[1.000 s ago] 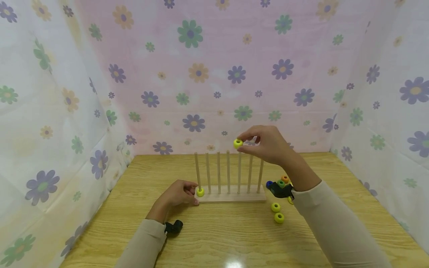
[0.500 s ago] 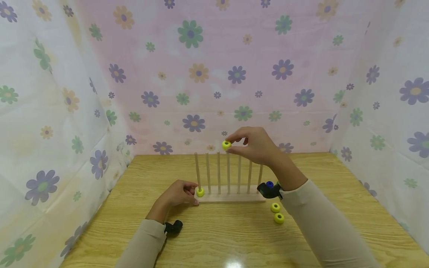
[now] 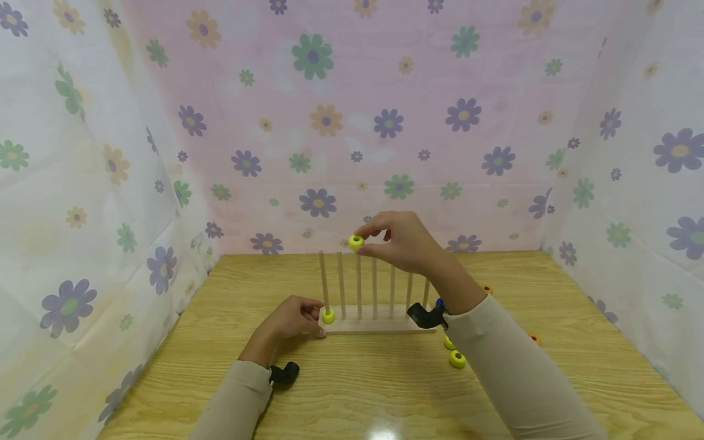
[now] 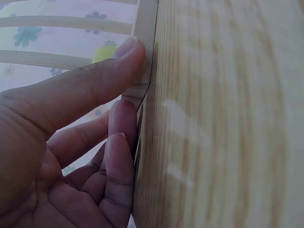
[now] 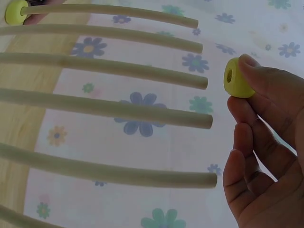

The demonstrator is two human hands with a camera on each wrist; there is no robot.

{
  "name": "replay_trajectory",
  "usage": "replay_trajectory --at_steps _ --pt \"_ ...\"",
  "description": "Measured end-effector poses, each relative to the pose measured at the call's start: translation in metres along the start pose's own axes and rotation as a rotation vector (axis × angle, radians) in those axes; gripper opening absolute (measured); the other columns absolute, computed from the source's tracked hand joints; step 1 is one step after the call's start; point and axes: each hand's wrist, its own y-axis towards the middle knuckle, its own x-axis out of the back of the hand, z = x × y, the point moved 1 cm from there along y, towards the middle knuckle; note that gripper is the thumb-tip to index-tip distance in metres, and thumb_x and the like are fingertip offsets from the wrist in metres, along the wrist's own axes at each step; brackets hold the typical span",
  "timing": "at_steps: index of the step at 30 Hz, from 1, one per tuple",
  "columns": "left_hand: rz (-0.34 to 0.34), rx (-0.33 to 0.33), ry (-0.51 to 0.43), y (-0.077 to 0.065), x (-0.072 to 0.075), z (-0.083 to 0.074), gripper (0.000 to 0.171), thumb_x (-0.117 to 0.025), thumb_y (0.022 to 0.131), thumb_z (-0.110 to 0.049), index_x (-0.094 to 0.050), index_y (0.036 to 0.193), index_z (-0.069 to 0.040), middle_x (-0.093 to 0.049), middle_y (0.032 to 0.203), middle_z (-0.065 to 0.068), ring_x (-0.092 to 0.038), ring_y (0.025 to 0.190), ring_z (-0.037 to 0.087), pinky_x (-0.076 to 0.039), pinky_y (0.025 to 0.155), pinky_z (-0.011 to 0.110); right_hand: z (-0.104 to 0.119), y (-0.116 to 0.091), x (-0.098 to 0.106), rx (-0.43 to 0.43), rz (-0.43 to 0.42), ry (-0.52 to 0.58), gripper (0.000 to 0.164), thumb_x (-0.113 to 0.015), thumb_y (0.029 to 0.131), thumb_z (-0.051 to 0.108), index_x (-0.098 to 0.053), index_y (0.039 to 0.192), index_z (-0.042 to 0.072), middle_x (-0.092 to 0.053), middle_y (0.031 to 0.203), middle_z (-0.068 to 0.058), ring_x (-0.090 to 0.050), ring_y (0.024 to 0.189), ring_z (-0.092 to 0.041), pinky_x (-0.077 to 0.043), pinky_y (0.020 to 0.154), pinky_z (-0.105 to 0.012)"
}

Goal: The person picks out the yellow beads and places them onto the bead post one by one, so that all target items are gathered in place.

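Though hollow-centred, plump yellow bead [image 5: 241,86]

Wooden table [image 3: 352,391] holds peg rack [image 3: 367,324]
Yellow beads [image 3: 456,363], orange beads [image 3: 536,337] and a blue bead [image 3: 440,302] lie at right

You face a pink flowered backdrop [image 3: 352,79], with whiter flowered side cloths [image 3: 33,226] left and right; your wood-grain tabletop [image 3: 352,385] reflects a bright glare [image 3: 383,434].

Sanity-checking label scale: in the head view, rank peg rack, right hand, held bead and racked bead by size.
1. peg rack
2. right hand
3. held bead and racked bead, unranked: nearly alike, and nearness to the camera may differ.
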Motion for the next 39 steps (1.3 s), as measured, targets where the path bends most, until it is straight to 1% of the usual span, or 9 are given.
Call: replay_trajectory --at_steps 7,13,21,23,26,30,34,37,39 --pt "0.006 0.011 0.009 0.000 0.000 0.000 0.068 -0.094 0.076 -0.017 -0.067 0.138 -0.007 -0.069 0.105 0.006 -0.065 0.089 0.017 -0.056 0.081 0.032 0.002 0.004 -0.009 0.014 0.013 -0.001 0.023 -0.087 0.086 0.028 -0.081 0.108 0.022 -0.074 0.102 0.010 -0.063 0.094 -0.010 -0.053 0.077 -0.033" --pt "0.005 0.006 0.006 0.000 0.001 -0.001 0.069 -0.094 0.076 -0.017 -0.066 0.138 -0.006 -0.068 0.105 0.006 -0.064 0.089 0.017 -0.055 0.081 0.033 0.006 0.009 -0.015 0.048 0.005 0.021 0.023 -0.087 0.086 0.025 -0.082 0.108 0.021 -0.074 0.101 0.010 -0.062 0.093 -0.010 -0.053 0.075 -0.033" --pt "0.009 0.015 0.003 0.000 0.001 -0.002 0.070 -0.094 0.076 -0.018 -0.066 0.139 -0.005 -0.068 0.104 0.005 -0.064 0.088 0.017 -0.055 0.082 0.033 0.008 0.015 -0.026 0.028 0.024 0.008 0.022 -0.085 0.089 0.027 -0.082 0.110 0.022 -0.074 0.105 0.010 -0.063 0.095 -0.010 -0.053 0.077 -0.032" --pt "0.005 0.017 0.006 0.000 0.001 -0.002 0.070 -0.094 0.076 -0.018 -0.066 0.138 -0.005 -0.068 0.104 0.005 -0.064 0.088 0.017 -0.055 0.082 0.033 0.008 0.016 -0.029 0.022 0.032 0.002 0.022 -0.085 0.089 0.027 -0.082 0.110 0.022 -0.074 0.105 0.010 -0.063 0.095 -0.010 -0.053 0.078 -0.031" --pt "0.006 0.020 0.006 0.000 0.001 -0.002 0.070 -0.095 0.076 -0.018 -0.066 0.138 -0.005 -0.068 0.104 0.004 -0.064 0.089 0.017 -0.055 0.082 0.033 0.008 0.017 -0.034 0.014 0.042 0.007 0.022 -0.085 0.089 0.026 -0.082 0.110 0.020 -0.074 0.105 0.009 -0.064 0.097 -0.015 -0.054 0.078 -0.031" --pt "0.006 0.023 0.007 -0.001 0.000 -0.001 0.071 -0.095 0.076 -0.019 -0.066 0.139 -0.005 -0.068 0.105 0.005 -0.065 0.090 0.017 -0.055 0.082 0.034 0.009 0.019 -0.037 0.028 0.043 -0.001 0.023 -0.084 0.089 0.027 -0.082 0.111 0.019 -0.075 0.106 0.008 -0.066 0.096 -0.018 -0.054 0.076 -0.030" --pt "0.000 0.024 0.004 0.000 0.000 -0.001 0.070 -0.094 0.076 -0.018 -0.066 0.138 -0.005 -0.068 0.104 0.005 -0.065 0.089 0.017 -0.055 0.082 0.033 0.012 0.021 -0.040 0.049 0.033 -0.008 0.023 -0.084 0.089 0.026 -0.082 0.111 0.018 -0.076 0.106 0.008 -0.065 0.090 -0.012 -0.054 0.073 -0.028" --pt "0.001 0.022 -0.001 0.001 0.000 0.000 0.069 -0.095 0.076 -0.018 -0.066 0.138 -0.005 -0.068 0.104 0.005 -0.065 0.088 0.017 -0.055 0.081 0.033 0.013 0.022 -0.044 0.049 0.022 0.001 0.023 -0.084 0.089 0.026 -0.082 0.111 0.019 -0.075 0.105 0.009 -0.063 0.088 -0.009 -0.054 0.070 -0.027" --pt "0.001 0.020 0.002 0.002 0.000 0.001 0.069 -0.095 0.076 -0.018 -0.066 0.138 -0.006 -0.068 0.104 0.005 -0.065 0.089 0.017 -0.055 0.081 0.033 0.013 0.022 -0.046 0.046 0.014 0.007 0.023 -0.084 0.089 0.026 -0.082 0.111 0.020 -0.075 0.105 0.009 -0.063 0.088 -0.011 -0.053 0.069 -0.027"
